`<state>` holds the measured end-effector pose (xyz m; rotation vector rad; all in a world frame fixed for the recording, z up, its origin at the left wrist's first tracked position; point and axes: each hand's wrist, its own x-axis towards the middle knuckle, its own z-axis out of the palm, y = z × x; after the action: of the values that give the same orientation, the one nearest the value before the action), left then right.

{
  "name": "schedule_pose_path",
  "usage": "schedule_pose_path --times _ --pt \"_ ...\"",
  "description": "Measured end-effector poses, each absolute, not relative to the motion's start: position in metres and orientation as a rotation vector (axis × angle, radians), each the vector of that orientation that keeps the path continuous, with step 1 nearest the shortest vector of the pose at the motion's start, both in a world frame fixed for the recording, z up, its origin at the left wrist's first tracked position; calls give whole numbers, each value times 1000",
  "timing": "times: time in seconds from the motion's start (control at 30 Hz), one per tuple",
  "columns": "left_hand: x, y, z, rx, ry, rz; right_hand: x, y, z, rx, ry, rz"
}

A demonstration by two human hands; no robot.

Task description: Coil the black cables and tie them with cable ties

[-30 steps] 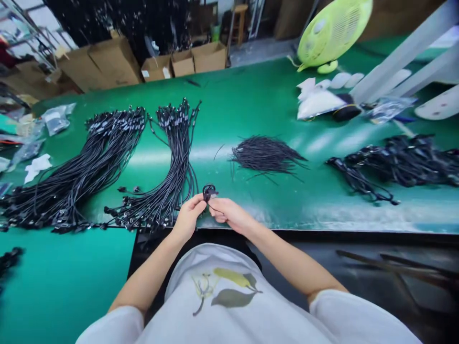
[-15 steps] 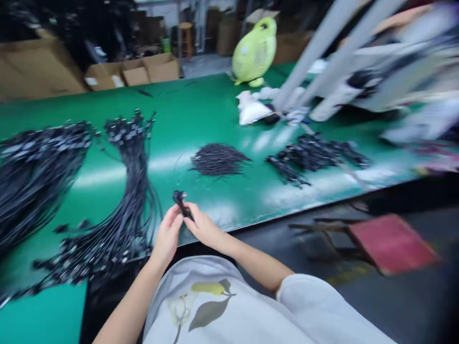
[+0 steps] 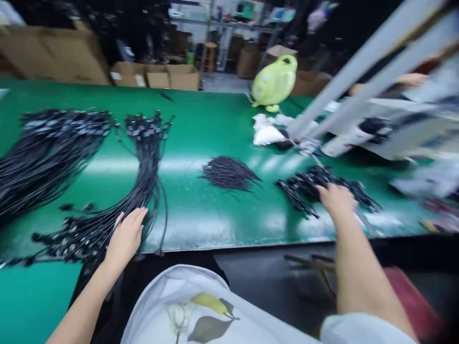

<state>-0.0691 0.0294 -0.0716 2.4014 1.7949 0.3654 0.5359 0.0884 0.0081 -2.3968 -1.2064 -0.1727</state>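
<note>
Grip's loose and spread on the left hand [image 3: 127,234]; can't tell on the right hand [image 3: 337,198]. Green surface [image 3: 222,222] has loads of bare room to the near edge [image 3: 251,246]. Long cable bunch [image 3: 144,162] sits left, under that hand; folded cables [image 3: 303,185] right, at the other; thin black strips [image 3: 230,173] between.

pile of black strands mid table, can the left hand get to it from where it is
Probably yes: the left hand is at the cable bundle, and past that bundle's edge only bare green table seems to lie before the pile.
</note>
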Motion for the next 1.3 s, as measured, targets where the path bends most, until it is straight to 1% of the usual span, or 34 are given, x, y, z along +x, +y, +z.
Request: schedule_pose_path --times 0.1,0.2,0.3,0.37,0.5,0.6,0.7,0.77,0.87,0.93,1.03,1.13,1.2,1.3 --pt "-104 34 -62 2312 1952 329 532 106 -6 -2342 -1192 -297" --pt "-134 34 -48 2178 2140 377 506 118 -22 -2081 -1592 -295" --pt "-127 31 -35 2031 2161 507 449 126 -34 -1750 -1982 -145" --pt "-97 24 -35 1969 2049 521 396 129 -38 -1619 -2101 -6" --pt "-20 -4 -58 2089 1667 327 278 117 -43 -1261 -2423 359" --pt "-4 -24 -64 1905 1581 472 203 93 -47 -853 -2665 473" --pt "-33 -43 -32 1420 1390 798 148 87 -48 -510 -2801 434" --pt "-61 -61 4 1126 1192 961 119 104 -44 -470 -2818 422" --pt "-100 -91 53 964 1041 1130 84 152 -30 -712 -2773 393" --pt "-122 -107 67 957 1090 1254 69 182 -13 -883 -2711 351" --pt "-151 -114 57 961 1364 1280 60 198 20 -942 -2617 317" --pt "-168 -110 31 976 1658 1156 70 183 60 -785 -2441 197" --pt "-172 -106 20 1076 1688 1062 82 169 89 -641 -2295 55" --pt "-171 -98 18 1212 1512 1002 96 147 129 -539 -2179 -74"
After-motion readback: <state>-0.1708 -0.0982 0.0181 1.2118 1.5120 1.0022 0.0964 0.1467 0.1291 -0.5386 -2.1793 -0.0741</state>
